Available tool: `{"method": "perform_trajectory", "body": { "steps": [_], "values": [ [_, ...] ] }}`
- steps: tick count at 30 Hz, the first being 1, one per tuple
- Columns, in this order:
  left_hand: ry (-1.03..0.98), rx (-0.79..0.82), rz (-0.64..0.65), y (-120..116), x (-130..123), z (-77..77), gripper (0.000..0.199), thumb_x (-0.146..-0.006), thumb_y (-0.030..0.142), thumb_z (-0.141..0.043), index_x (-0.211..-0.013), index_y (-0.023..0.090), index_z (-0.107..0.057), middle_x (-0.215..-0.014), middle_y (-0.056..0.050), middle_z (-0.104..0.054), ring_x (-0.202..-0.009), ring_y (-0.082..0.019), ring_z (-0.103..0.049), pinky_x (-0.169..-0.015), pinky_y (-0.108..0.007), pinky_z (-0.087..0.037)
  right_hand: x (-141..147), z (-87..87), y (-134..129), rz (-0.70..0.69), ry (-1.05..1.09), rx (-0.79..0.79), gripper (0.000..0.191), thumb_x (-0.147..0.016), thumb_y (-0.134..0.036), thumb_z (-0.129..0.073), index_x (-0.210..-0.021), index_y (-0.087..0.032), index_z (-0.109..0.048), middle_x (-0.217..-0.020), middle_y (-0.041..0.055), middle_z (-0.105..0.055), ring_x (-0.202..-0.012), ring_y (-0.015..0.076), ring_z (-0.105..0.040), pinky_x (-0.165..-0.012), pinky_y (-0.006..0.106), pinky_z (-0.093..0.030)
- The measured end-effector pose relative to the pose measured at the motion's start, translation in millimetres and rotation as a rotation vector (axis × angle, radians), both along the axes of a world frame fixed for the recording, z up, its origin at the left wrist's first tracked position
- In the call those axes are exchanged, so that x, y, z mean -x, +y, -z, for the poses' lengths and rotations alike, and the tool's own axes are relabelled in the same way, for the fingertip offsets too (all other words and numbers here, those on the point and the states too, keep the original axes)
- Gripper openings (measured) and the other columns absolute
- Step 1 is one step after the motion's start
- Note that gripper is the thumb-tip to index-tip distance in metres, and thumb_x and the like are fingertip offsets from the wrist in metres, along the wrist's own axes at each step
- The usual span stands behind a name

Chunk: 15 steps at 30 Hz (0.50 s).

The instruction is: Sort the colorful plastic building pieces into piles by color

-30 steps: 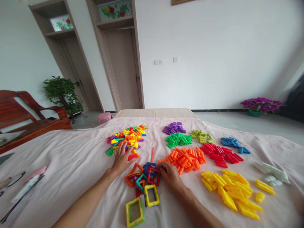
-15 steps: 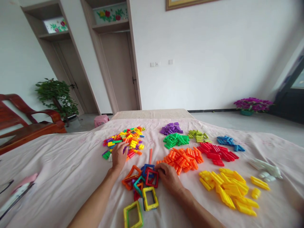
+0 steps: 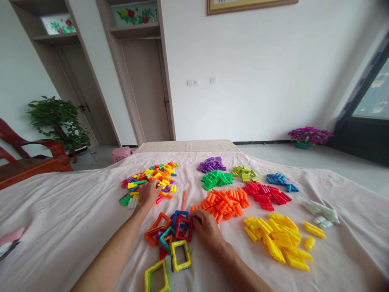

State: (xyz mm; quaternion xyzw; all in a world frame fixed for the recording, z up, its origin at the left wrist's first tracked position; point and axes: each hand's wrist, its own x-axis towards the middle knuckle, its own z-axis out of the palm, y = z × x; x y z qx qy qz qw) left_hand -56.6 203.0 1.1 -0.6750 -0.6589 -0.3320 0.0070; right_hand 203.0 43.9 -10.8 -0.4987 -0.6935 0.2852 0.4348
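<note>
My left hand (image 3: 148,192) reaches into the right part of a mixed, many-coloured pile of small plastic pieces (image 3: 139,177), its fingers pinched together by some yellow pieces. What they grip is too small to make out. My right hand (image 3: 207,228) rests on the cloth between the orange pile (image 3: 226,203) and several magnetic frames, with its fingers curled in. Its fingertips touch the left edge of the orange pieces, and anything inside them is hidden. Just left of it lies a red square frame (image 3: 184,239). A yellow frame (image 3: 172,256) sits nearer to me.
Sorted piles of purple (image 3: 212,164), green (image 3: 216,179), lime (image 3: 244,173), red (image 3: 267,194), blue (image 3: 278,179), yellow (image 3: 282,239) and white pieces (image 3: 322,211) lie to the right. A thin orange stick (image 3: 184,199) stands out between my hands. A wooden chair (image 3: 36,158) is at left.
The view has turned right, so everything appears further left. My left hand has shifted slightly right over the mixed pile, uncovering white pieces beside it. My right hand has stayed by the frames.
</note>
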Motion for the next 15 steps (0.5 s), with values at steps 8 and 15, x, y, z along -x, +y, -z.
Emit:
{"method": "perform_trajectory", "body": {
  "steps": [8, 15],
  "values": [
    [-0.462, -0.055, 0.073, -0.8, 29.4, -4.1, 0.041, -0.081, 0.048, -0.061, -0.105, 0.015, -0.067, -0.102, -0.013, -0.072, -0.094, -0.026, -0.066, -0.085, -0.036, -0.049, -0.5, 5.5, -0.3, 0.007, 0.014, 0.012, 0.031, -0.081, -0.009, -0.047, -0.094, -0.021, -0.073, -0.093, 0.0031, -0.074, -0.088, 0.0186, -0.068, -0.082, 0.029, -0.052],
    [-0.852, -0.111, 0.171, -32.5, 43.5, 3.1, 0.056, -0.08, 0.056, -0.063, -0.113, 0.011, -0.058, -0.104, -0.013, -0.069, -0.092, -0.024, -0.066, -0.08, -0.034, -0.053, -1.3, 5.6, -1.1, 0.006, 0.002, 0.02, 0.029, -0.083, -0.012, -0.047, -0.096, -0.02, -0.073, -0.095, 0.0042, -0.074, -0.088, 0.0189, -0.068, -0.083, 0.031, -0.052]
  ]
}}
